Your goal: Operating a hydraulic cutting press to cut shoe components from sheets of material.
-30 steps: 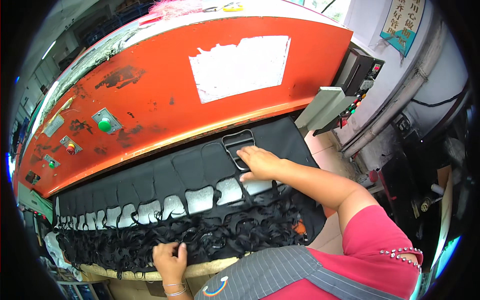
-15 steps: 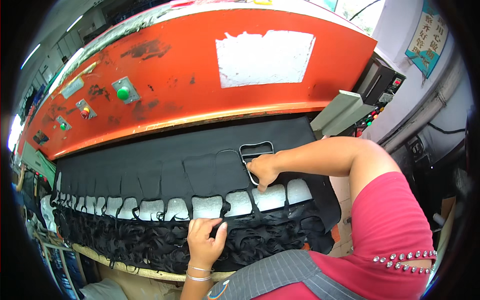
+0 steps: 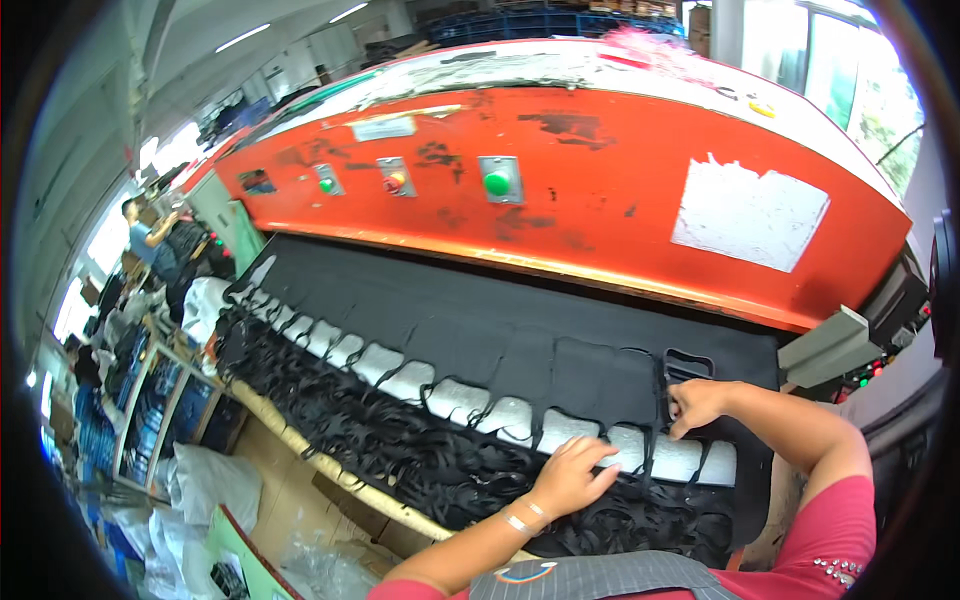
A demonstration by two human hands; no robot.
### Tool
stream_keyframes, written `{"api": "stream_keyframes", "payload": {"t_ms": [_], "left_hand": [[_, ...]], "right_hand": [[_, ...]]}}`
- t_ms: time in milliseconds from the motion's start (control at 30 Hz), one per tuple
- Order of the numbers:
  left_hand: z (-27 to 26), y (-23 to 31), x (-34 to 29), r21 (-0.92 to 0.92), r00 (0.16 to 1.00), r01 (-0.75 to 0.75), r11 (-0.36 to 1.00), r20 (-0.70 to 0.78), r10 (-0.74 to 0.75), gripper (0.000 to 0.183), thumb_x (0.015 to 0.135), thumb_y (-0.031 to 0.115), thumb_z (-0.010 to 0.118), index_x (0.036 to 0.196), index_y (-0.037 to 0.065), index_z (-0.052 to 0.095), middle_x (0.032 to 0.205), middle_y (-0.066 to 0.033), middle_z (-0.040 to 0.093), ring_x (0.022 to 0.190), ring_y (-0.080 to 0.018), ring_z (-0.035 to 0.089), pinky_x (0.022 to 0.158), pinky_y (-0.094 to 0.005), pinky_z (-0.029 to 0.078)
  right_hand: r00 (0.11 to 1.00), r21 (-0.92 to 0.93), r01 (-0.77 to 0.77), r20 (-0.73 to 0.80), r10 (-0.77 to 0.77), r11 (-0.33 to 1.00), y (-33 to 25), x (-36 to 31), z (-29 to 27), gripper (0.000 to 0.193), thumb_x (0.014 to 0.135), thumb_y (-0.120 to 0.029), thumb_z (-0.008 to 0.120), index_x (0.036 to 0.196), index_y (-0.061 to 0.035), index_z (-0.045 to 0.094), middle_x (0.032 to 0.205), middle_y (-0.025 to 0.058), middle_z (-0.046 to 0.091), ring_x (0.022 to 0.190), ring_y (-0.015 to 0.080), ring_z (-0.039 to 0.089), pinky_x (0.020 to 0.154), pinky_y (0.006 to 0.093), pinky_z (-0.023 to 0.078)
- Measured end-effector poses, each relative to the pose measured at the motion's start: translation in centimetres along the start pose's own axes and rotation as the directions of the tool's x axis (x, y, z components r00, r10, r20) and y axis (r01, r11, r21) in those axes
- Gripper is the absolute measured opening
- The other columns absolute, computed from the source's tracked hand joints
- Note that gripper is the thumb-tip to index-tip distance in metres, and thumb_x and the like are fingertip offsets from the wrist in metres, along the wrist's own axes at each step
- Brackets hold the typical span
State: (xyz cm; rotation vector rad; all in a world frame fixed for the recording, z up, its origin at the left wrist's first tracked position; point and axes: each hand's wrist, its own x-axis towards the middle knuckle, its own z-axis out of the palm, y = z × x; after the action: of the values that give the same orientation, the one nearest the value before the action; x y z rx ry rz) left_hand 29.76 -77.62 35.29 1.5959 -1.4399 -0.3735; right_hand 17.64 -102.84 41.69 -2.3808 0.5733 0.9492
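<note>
My right hand (image 3: 697,404) is closed on a metal cutting die (image 3: 690,354), a frame with rounded corners. The die lies on a black sheet (image 3: 460,330), near its right end, where cut outlines show in a row. My left hand (image 3: 572,478) has its fingers spread and holds nothing. It hovers by a row of pale grey cut-out gaps (image 3: 458,402) along the sheet's near edge. Black strip scraps (image 3: 400,455) lie tangled in front of that row. The fingertips of my right hand are partly hidden behind the hand.
A large orange press beam (image 3: 600,200) spans the far side, with green buttons (image 3: 497,183) and a red one. A grey metal block (image 3: 830,348) stands at the right end. White sacks (image 3: 212,485) and a shelf are at the left, with a person (image 3: 150,240) further off.
The view has swung left, so the press and sheet sit further right. My right hand stays on the die. My left hand's fingers are more stretched out.
</note>
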Motion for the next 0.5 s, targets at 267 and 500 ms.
{"api": "stream_keyframes", "payload": {"t_ms": [267,500], "left_hand": [[3.4,-1.9,9.9,0.295,0.927,-0.210,0.932,0.362,0.095,0.063,0.086,0.037,0.060,0.136,0.002,0.045,0.138,-0.0176,0.048,0.128,-0.0322,0.045,0.105,-0.0473,0.034],[7.1,-2.4,11.1,0.370,0.945,-0.258,0.892,0.291,0.153,0.051,0.080,0.032,0.068,0.121,0.003,0.060,0.116,-0.0125,0.058,0.116,-0.0277,0.049,0.105,-0.0467,0.032]], "right_hand": [[0.827,0.750,0.472,-0.558,0.061,0.464,1.2,-0.4,-0.1,0.026,0.076,-0.016,0.077,0.087,-0.0072,0.056,0.080,0.0003,0.058,0.067,0.0089,0.052,0.064,0.0267,0.047],[0.668,0.451,0.743,-0.455,0.588,-0.495,7.1,1.9,2.8,0.025,0.091,-0.023,0.064,0.099,0.0002,0.057,0.093,0.0126,0.057,0.085,0.0234,0.058,0.080,0.0378,0.050]]}}
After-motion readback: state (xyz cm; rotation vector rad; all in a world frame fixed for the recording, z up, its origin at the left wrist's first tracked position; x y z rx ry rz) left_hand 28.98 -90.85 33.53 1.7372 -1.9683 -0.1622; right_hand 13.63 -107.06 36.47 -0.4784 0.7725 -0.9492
